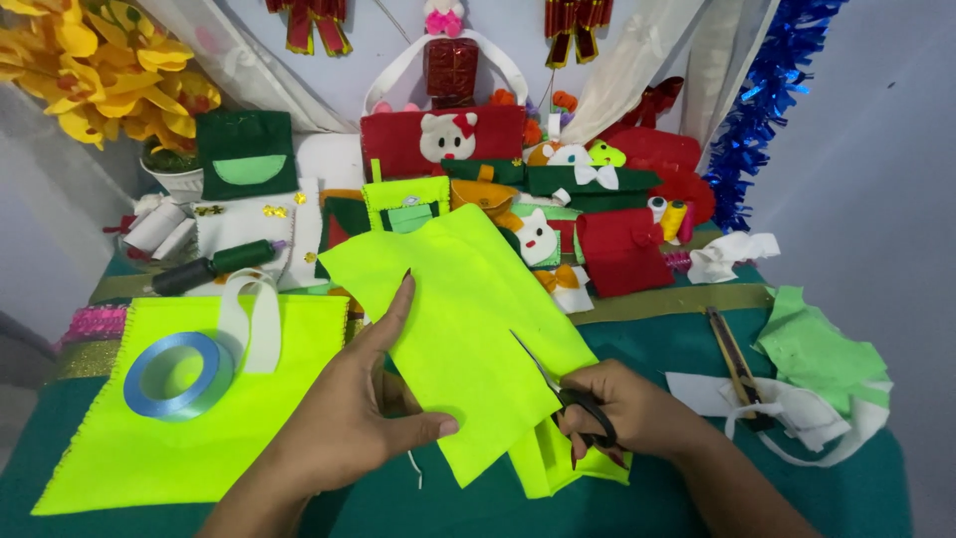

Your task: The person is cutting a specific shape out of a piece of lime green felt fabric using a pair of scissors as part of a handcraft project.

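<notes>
Head view, 2 hands (349,418), 1 scissors (583,408), 1 felt sheet (468,319)

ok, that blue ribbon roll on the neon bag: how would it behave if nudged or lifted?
The blue ribbon roll lies flat on the neon yellow felt bag, so a nudge would probably slide it rather than roll it. Its wide open centre suggests it is light. Stood on edge, it would likely roll, and the loose ribbon end might unwind.

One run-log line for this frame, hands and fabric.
left hand: holds neon yellow felt sheet | right hand: holds scissors, cutting sheet | nearby: blue ribbon roll on yellow bag
</notes>
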